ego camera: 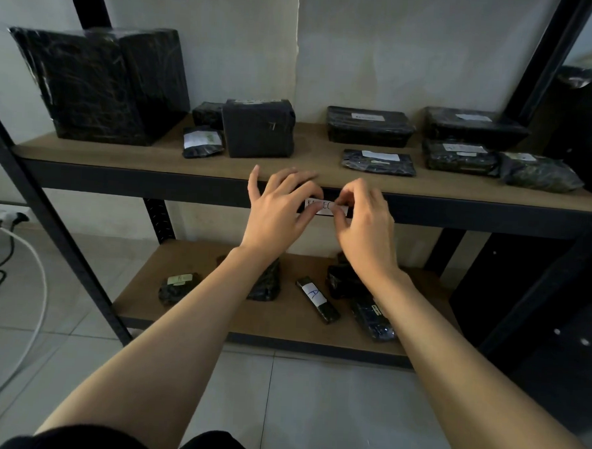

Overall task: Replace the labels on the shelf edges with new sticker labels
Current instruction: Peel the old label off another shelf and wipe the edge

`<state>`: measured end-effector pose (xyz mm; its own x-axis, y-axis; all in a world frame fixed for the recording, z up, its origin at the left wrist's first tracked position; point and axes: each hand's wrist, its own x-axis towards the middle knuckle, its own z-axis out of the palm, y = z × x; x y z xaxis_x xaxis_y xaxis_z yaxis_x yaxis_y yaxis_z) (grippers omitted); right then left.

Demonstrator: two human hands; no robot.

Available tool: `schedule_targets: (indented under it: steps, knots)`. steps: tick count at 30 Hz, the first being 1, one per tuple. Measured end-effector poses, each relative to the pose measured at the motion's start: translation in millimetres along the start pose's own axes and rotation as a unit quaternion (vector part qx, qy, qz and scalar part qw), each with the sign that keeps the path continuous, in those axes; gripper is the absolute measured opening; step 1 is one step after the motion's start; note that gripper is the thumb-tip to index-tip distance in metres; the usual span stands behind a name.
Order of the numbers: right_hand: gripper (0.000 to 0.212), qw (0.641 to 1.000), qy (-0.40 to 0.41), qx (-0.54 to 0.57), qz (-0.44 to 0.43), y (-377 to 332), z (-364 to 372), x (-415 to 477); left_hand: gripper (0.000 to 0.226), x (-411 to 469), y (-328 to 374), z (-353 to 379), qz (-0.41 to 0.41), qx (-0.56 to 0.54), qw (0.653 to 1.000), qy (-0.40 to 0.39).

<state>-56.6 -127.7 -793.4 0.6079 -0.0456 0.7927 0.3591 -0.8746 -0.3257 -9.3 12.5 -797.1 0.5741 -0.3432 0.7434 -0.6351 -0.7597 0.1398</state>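
A white paper label (324, 207) with handwritten letters sits on the dark front edge of the upper shelf (152, 184). My left hand (282, 206) is at the label's left end, thumb and forefinger on the paper, the other fingers spread above the shelf board. At the label's right end, my right hand (360, 217) pinches the paper between thumb and forefinger. Both hands cover the label's ends, so only its middle shows.
Black wrapped parcels (258, 128) stand on the upper shelf board, two tall ones (99, 83) at the left. Smaller black packets (316, 299) lie on the lower shelf. Dark uprights (48, 211) frame the rack. Cables (28, 261) trail over the tiled floor at left.
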Motion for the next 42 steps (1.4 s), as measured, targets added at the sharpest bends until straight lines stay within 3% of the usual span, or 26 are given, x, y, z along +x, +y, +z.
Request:
schedule_targets:
  steps: [3,7,16,24,31,35,42]
  knots:
    - [0.014,0.998,-0.006,0.046,0.031,7.6,-2.5,1.2,0.010,2.2,1.4,1.2,-0.013,-0.008,1.000,0.004]
    - [0.010,0.997,0.045,0.050,0.025,11.9,-7.3,8.8,0.006,2.6,4.3,2.1,-0.022,-0.002,1.000,0.012]
    - [0.020,0.997,-0.068,-0.024,-0.001,16.4,-9.1,25.2,0.005,4.8,4.9,2.0,-0.024,0.001,1.000,0.011]
    - [0.022,0.995,-0.091,-0.025,0.028,17.5,-7.1,30.4,0.024,5.7,8.9,1.6,-0.038,-0.030,0.999,0.014]
    - [0.019,0.994,-0.099,0.015,0.039,20.4,-7.1,32.1,0.005,7.1,10.3,5.2,-0.020,-0.038,0.999,0.009]
    - [0.012,0.995,-0.091,0.016,0.043,20.0,-6.7,33.1,0.005,8.1,8.2,4.5,-0.007,-0.039,0.999,0.001]
    - [0.017,0.994,-0.104,-0.042,0.019,17.0,-7.0,30.8,0.006,10.7,4.5,2.5,-0.006,-0.049,0.999,-0.016]
